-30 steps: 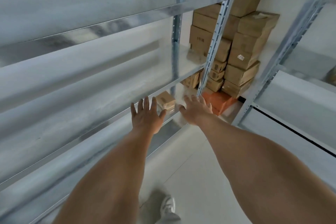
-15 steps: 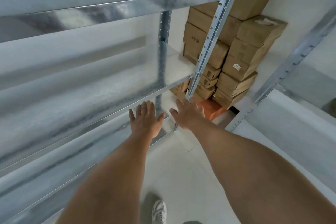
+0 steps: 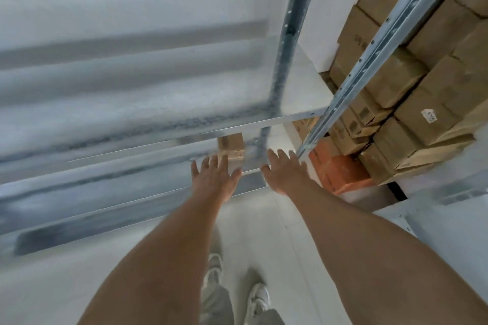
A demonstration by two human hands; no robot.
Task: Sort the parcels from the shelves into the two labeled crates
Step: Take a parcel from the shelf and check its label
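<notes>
A small cardboard parcel (image 3: 231,145) sits on a low metal shelf (image 3: 148,163), partly hidden under the shelf above. My left hand (image 3: 214,179) reaches toward it with fingers straight and spread, just in front of the parcel and holding nothing. To the right of the parcel, my right hand (image 3: 286,174) is also stretched out with straight fingers, beside the shelf's upright post (image 3: 264,140), and it is empty too. No labeled crate shows in this view.
Galvanised shelving fills the left side, with a slanted upright (image 3: 369,60) on the right. Behind it stands a stack of several brown boxes (image 3: 412,103) with an orange box (image 3: 340,169) at its foot. Another rack edge (image 3: 449,192) is at right. My feet (image 3: 237,287) stand on the white floor.
The view has tilted down and moved closer to the shelves. Both hands stay outstretched and have advanced toward the low shelf, where the small parcel shows again between them.
</notes>
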